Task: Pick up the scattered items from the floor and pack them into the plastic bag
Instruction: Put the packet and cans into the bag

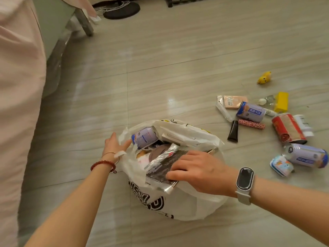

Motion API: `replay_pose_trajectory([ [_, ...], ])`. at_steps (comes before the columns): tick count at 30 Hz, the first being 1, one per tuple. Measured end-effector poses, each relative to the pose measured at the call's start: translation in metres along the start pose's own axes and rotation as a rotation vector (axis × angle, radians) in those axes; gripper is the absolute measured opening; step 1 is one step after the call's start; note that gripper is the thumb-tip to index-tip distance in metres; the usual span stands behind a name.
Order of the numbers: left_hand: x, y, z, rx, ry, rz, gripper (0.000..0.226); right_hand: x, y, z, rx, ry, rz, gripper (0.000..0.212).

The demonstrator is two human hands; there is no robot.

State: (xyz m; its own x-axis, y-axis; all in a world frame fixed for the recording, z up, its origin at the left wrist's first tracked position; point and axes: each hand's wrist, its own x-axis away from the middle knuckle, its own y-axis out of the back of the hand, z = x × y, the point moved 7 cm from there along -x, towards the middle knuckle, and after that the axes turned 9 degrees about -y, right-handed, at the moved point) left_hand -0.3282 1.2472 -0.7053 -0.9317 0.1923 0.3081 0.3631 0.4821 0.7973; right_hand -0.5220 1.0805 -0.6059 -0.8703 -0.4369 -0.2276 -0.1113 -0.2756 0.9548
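White crinkly plastic bag [178, 202] on the floor was maybe half packed, right hand [199, 172] pressing a dark foil packet [165, 168] in with flat fingers, left hand [115, 144] loosely spreading the rim, cans and tubes [267, 125] still scattered nearby.

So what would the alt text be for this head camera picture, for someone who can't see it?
A person's right hand presses a dark flat packet into a white plastic bag on the floor, while the left hand holds the bag's rim open. Cans, tubes and a yellow box lie scattered to the right.
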Motion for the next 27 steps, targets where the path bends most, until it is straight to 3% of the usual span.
replay_pose_trajectory([
  [3,-0.006,0.000,-0.007,-0.012,-0.019,-0.082,0.058,-0.008,-0.010,-0.001,-0.024,-0.006,0.022,0.033],
  [7,-0.002,0.016,-0.012,0.162,-0.051,-0.251,0.027,-0.025,-0.022,-0.008,0.002,-0.010,0.045,0.035],
  [12,0.037,0.063,-0.026,0.257,-0.291,-0.511,0.017,-0.039,-0.036,-0.021,0.163,-0.180,-0.050,0.034],
  [15,0.058,0.084,-0.027,0.274,-0.354,-0.629,0.015,-0.044,-0.047,-0.017,0.170,-0.276,-0.021,0.029],
  [19,0.063,0.069,-0.024,0.187,-0.365,-0.501,0.014,-0.023,-0.054,-0.018,-0.231,-0.484,0.252,0.052],
  [21,0.062,0.051,-0.026,0.190,-0.378,-0.402,0.013,-0.006,-0.042,-0.017,-0.322,-0.457,0.223,0.049],
  [24,0.064,0.027,-0.038,0.274,-0.403,-0.276,0.012,0.023,-0.043,-0.031,0.025,-0.413,0.265,0.058],
  [27,0.065,0.020,-0.049,0.310,-0.388,-0.277,0.010,0.035,-0.049,-0.044,0.208,-0.406,0.327,0.064],
])
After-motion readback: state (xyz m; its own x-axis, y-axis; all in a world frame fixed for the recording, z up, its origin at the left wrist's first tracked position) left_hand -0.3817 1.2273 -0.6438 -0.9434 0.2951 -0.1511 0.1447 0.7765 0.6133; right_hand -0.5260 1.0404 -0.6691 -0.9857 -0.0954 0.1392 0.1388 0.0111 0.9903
